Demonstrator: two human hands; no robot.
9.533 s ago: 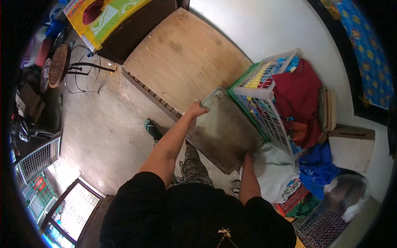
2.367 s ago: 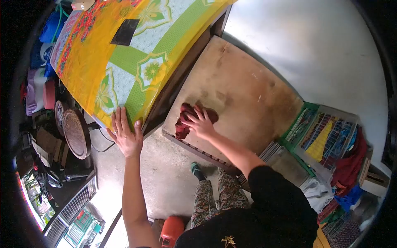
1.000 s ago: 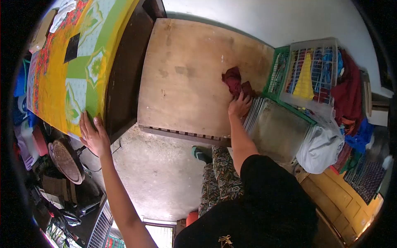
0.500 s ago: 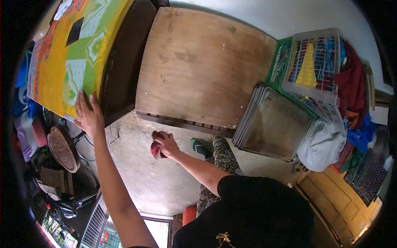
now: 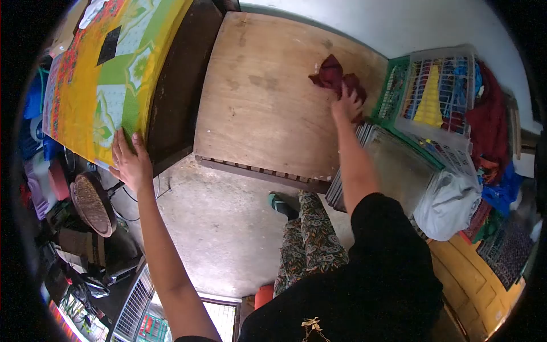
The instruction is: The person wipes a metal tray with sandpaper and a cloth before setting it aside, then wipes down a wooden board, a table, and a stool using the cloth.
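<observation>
Head view shows a person leaning over a low wooden board (image 5: 273,102), both arms stretched forward. The right hand (image 5: 346,107) lies on a crumpled dark red cloth (image 5: 330,74), its fingers spread over the near end; whether they grip it or only press on it, I cannot tell. The cloth rests on the board, toward its far right corner, with its other end lying beyond the fingertips. The left hand (image 5: 132,164) is spread wide, palm down, on the edge of a table cover (image 5: 85,114) patterned in yellow, green and white, and holds nothing. A flat black piece (image 5: 109,45) lies on that cover, well apart from the left hand.

Just right of the board stands a green basket (image 5: 393,94), and next to it a clear plastic basket (image 5: 407,111) with colourful things inside. A stack of flat trays (image 5: 393,154) leans near the right forearm, close to a white bundle (image 5: 447,208). Dark red fabric (image 5: 489,122) hangs at the far right, above something blue (image 5: 502,188). Left of the person, a round woven tray (image 5: 92,204) stands tilted below the table cover. One foot in a green slipper (image 5: 274,202) is on the concrete floor (image 5: 219,239).
</observation>
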